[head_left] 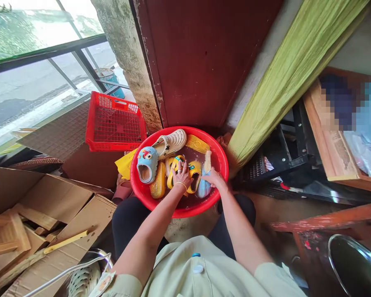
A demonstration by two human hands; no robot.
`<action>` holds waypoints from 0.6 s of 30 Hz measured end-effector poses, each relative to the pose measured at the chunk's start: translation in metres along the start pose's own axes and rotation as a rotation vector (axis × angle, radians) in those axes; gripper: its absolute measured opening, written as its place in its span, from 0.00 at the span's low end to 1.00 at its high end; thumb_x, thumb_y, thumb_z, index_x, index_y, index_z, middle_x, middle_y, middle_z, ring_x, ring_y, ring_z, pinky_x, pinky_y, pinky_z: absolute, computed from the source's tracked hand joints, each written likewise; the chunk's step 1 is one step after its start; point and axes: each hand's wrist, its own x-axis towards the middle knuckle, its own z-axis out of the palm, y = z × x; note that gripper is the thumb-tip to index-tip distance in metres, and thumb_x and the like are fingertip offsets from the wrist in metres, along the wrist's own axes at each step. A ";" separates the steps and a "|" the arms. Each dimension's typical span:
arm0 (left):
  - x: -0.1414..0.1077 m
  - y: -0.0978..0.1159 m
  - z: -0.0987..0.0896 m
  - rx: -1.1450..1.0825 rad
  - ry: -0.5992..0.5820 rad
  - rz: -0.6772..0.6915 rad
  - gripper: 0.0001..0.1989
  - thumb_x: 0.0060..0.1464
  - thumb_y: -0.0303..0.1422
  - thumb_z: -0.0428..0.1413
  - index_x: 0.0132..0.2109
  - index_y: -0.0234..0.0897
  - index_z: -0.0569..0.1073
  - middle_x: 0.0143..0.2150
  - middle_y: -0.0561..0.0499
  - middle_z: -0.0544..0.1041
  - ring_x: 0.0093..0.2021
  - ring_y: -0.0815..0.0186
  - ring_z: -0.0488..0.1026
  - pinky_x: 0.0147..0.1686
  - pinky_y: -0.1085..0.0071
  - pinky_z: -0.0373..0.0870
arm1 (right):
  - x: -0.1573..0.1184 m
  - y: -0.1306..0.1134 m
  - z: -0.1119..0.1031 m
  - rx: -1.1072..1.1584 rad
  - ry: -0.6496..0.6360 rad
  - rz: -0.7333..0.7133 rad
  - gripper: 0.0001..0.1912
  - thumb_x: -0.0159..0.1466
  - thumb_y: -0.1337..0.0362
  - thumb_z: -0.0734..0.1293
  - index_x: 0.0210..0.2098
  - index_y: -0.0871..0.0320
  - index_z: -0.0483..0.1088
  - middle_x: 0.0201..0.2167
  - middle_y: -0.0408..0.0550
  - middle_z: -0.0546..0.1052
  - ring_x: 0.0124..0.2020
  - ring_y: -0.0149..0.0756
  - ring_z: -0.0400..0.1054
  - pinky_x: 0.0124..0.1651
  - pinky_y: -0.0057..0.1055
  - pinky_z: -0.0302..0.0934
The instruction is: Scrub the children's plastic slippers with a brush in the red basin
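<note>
A red basin (226, 165) of brownish water stands between my knees, holding several clogs. My left hand (182, 176), with rings and a bracelet, lies with fingers spread over the yellow clogs (194, 169) in the middle. Over at the right side, my right hand (215, 178) has its fingers bent over a light blue clog (204, 189), which is partly under water. A cream clog (174, 142) rests at the far left rim beside another light blue clog (147, 165) with a decorated front. Yellow soles show at the back (198, 143) and front left.
A red plastic crate (117, 144) stands beyond the basin on the left. Cardboard boxes (62, 192) with wood pieces fill the left. A dark red door (204, 62) rises behind; a yellow-green curtain (275, 82) hangs at right, near a wooden drawer (336, 152).
</note>
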 end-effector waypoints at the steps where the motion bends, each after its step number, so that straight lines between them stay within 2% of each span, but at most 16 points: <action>1: 0.001 0.001 0.002 -0.002 -0.003 0.000 0.33 0.62 0.41 0.54 0.72 0.42 0.63 0.79 0.43 0.48 0.78 0.39 0.29 0.68 0.29 0.27 | 0.000 -0.001 0.001 0.014 -0.010 0.000 0.44 0.54 0.53 0.78 0.65 0.61 0.63 0.40 0.54 0.81 0.24 0.35 0.74 0.24 0.27 0.64; 5: 0.001 0.003 0.008 -0.037 -0.014 -0.008 0.33 0.63 0.41 0.54 0.72 0.41 0.63 0.78 0.40 0.51 0.78 0.41 0.29 0.68 0.30 0.23 | -0.004 -0.001 0.003 0.146 0.007 -0.006 0.29 0.57 0.61 0.75 0.56 0.60 0.67 0.35 0.47 0.79 0.20 0.29 0.68 0.21 0.23 0.59; 8: -0.002 0.006 0.010 -0.095 -0.013 -0.005 0.32 0.62 0.42 0.55 0.71 0.40 0.66 0.77 0.37 0.54 0.78 0.41 0.29 0.68 0.31 0.19 | -0.010 -0.002 -0.002 0.302 0.037 -0.012 0.22 0.60 0.66 0.71 0.52 0.59 0.66 0.27 0.39 0.74 0.17 0.26 0.63 0.19 0.21 0.56; 11: -0.005 0.005 0.012 -0.184 -0.005 0.029 0.26 0.62 0.41 0.57 0.65 0.41 0.72 0.75 0.37 0.57 0.78 0.42 0.31 0.67 0.33 0.15 | -0.017 -0.006 -0.014 0.494 0.034 -0.030 0.17 0.60 0.66 0.70 0.47 0.57 0.66 0.18 0.31 0.66 0.14 0.26 0.59 0.17 0.21 0.53; 14: -0.010 -0.005 0.012 -0.380 0.008 0.086 0.22 0.59 0.38 0.60 0.60 0.40 0.76 0.70 0.35 0.66 0.78 0.41 0.39 0.68 0.36 0.15 | -0.023 -0.016 -0.027 0.698 0.017 -0.048 0.12 0.60 0.65 0.70 0.42 0.56 0.65 0.14 0.29 0.61 0.13 0.26 0.58 0.17 0.21 0.53; 16: -0.015 -0.015 0.009 -0.536 0.027 0.110 0.26 0.56 0.38 0.63 0.61 0.40 0.74 0.67 0.35 0.70 0.77 0.40 0.46 0.70 0.37 0.19 | -0.027 -0.025 -0.032 0.831 0.006 -0.053 0.11 0.60 0.62 0.71 0.38 0.55 0.64 0.13 0.29 0.59 0.12 0.26 0.57 0.16 0.21 0.53; 18: -0.022 -0.025 0.003 -0.610 0.052 0.144 0.37 0.51 0.39 0.66 0.67 0.40 0.67 0.69 0.35 0.68 0.75 0.40 0.51 0.72 0.38 0.29 | -0.029 -0.038 -0.035 0.958 -0.008 -0.050 0.13 0.60 0.60 0.72 0.34 0.54 0.62 0.14 0.29 0.59 0.12 0.25 0.56 0.16 0.20 0.54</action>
